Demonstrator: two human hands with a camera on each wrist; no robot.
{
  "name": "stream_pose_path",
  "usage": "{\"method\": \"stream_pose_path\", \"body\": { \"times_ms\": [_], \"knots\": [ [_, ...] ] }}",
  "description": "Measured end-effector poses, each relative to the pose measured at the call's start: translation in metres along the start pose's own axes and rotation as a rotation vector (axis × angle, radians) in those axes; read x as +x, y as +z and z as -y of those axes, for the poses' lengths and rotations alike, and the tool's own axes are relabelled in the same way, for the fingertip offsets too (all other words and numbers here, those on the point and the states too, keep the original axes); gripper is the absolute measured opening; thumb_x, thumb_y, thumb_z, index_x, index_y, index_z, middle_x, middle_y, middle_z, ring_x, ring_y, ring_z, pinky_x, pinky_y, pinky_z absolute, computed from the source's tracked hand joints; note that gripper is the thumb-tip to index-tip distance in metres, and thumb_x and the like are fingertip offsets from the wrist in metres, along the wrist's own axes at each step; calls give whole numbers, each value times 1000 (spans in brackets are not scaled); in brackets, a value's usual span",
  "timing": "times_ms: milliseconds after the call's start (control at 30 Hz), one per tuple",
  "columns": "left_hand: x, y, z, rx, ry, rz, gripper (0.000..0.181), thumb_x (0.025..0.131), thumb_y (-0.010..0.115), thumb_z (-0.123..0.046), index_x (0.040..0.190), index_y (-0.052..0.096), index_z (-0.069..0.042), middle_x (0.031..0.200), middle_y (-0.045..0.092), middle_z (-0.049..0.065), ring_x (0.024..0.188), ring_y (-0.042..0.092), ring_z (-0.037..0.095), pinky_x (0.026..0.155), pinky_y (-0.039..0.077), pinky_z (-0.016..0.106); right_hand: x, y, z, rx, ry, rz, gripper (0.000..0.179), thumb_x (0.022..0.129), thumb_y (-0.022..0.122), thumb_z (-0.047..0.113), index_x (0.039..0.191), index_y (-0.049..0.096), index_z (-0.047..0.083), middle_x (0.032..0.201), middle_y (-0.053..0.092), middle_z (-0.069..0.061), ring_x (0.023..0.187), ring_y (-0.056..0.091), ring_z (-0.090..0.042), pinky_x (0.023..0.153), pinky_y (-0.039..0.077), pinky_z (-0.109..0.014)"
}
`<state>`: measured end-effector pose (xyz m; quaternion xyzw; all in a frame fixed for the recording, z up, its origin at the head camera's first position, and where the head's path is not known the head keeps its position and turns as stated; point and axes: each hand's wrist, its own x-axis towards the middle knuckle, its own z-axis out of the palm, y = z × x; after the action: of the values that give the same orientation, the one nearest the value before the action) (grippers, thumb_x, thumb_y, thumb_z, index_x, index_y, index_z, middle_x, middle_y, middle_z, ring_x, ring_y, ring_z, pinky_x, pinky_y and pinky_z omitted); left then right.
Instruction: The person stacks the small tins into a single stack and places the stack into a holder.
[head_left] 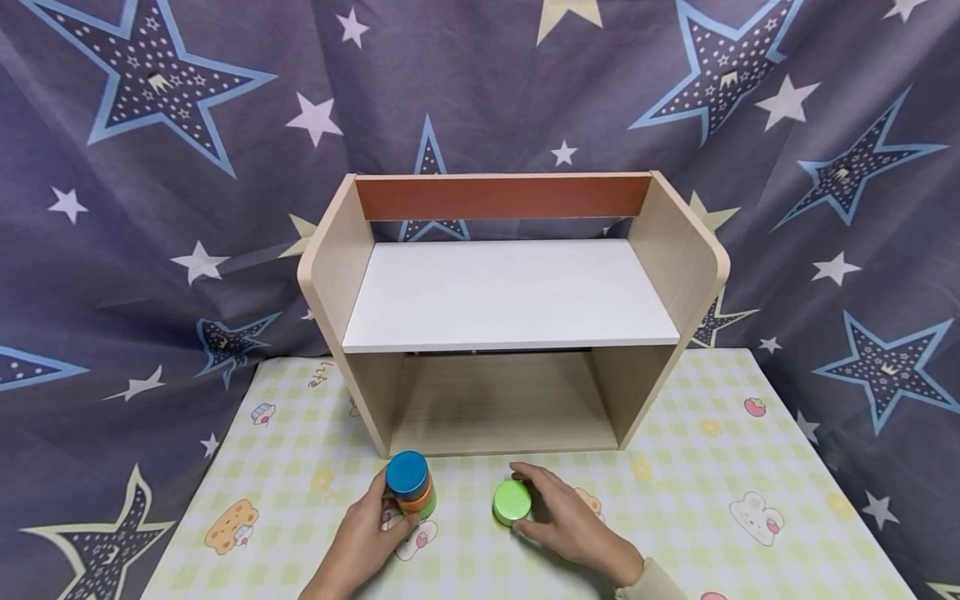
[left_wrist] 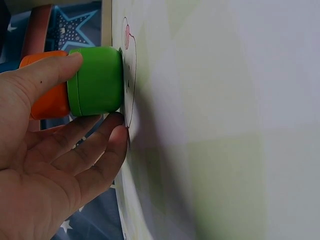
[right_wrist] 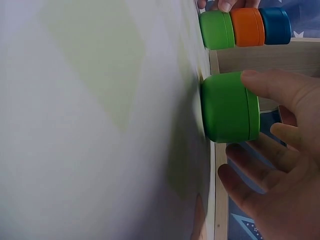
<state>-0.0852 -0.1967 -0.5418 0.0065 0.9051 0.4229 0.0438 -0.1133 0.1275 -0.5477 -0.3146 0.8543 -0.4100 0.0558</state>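
Thumb and fingers of the right hand are gripping a single green container low in the frame, just right of centre; it is resting on the tablecloth, to the left of that hand. Lower left of centre, the left hand is holding a stack of 3 from its left side, its thumb pressing near the seam between the orange container and the bottom green container; the blue container is sitting on top. The relation that seems to matter is the gap between these 2 holds: the stack is standing upright, long axis vertical, and the single container is waiting to its right, apart, with the right hand lying nearer. Beyond them, mid-frame, a shelf unit is facing the hands, the stack standing near its front left corner. Farthest back, a starry curtain is filling the upper frame.
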Motion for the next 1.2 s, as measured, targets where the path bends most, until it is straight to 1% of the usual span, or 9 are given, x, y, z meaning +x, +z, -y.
{"method": "stream_pose_path", "body": {
  "times_ms": [67,233,467,733,900,1100,1200],
  "knots": [
    [1,0,0,-1,-6,-1,78,85,81,-17,150,38,-7,124,65,7,116,62,28,96,49,53,1,0,0,3,-2,1,78,89,79,19,152,35,5,140,54,-11,129,51,-24,105,45,-43],
    [1,0,0,8,-4,-2,79,85,82,-18,150,38,-7,125,65,7,117,61,28,98,48,54,1,0,0,-1,-2,-3,78,89,79,18,152,35,8,140,54,-11,129,51,-24,104,45,-42],
    [0,0,-1,20,26,-11,78,85,83,-20,149,39,-6,125,65,8,116,62,29,97,49,54,1,0,0,0,-18,-7,78,89,79,17,152,35,6,140,54,-11,128,52,-24,104,46,-41],
    [0,0,-1,16,20,-9,79,85,83,-20,149,39,-7,126,65,8,117,61,29,98,48,54,0,0,-1,4,-30,-13,77,90,78,18,152,35,6,140,54,-12,128,52,-24,104,46,-40],
    [-1,0,-1,17,22,-10,79,85,83,-19,149,39,-7,124,65,8,115,62,29,96,49,53,0,0,-2,1,-34,-21,76,90,78,19,152,35,8,140,53,-12,128,52,-23,104,46,-40],
    [-1,0,-1,10,14,-11,79,85,83,-20,149,39,-8,124,65,7,114,62,28,95,51,51,1,-2,-1,24,-30,-21,77,89,79,16,152,35,7,141,53,-13,126,52,-22,101,48,-37],
    [-1,1,-1,11,20,-9,79,85,83,-19,149,39,-8,124,65,8,114,62,28,94,51,52,2,-4,0,15,-29,-22,77,89,79,16,152,35,7,141,52,-12,125,53,-22,100,49,-36]
  ]
}}
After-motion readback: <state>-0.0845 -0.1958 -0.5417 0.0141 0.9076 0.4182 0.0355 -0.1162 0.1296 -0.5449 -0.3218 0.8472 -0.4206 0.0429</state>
